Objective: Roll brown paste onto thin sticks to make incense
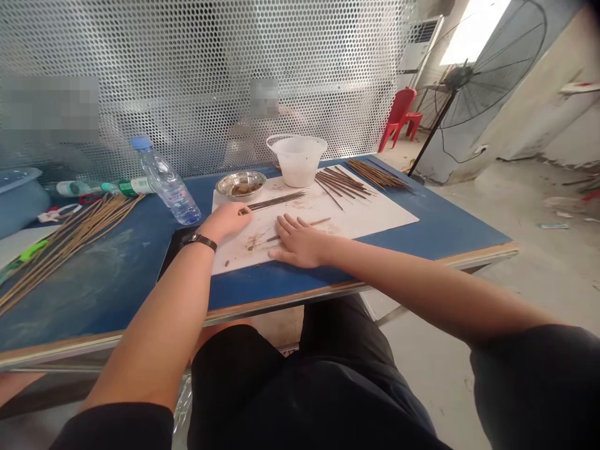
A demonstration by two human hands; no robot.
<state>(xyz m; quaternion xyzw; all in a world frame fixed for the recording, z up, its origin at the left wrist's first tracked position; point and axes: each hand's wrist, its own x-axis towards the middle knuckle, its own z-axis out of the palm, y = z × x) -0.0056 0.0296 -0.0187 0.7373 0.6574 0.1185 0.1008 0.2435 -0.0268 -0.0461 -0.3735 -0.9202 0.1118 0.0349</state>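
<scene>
My right hand (300,242) lies flat with its fingers stretched out on a white board (375,219). Under it passes a thin stick (320,221) with a brown coating, showing on both sides of the fingers. My left hand (227,222), with a dark band at the wrist, is closed at the board's left side; a small brown bit shows at its fingertips, too small to name. Thin bare sticks (281,199) reach away from beside that hand; whether it grips them is hidden. Brown crumbs (255,240) are scattered between my hands.
Behind the board's middle stand a metal bowl (240,183) with brown matter and a white plastic tub (299,162). Coated sticks (344,182) fan out at right. A water bottle (169,184) and long sticks (89,228) are at left. A perforated metal screen (187,81) borders the table.
</scene>
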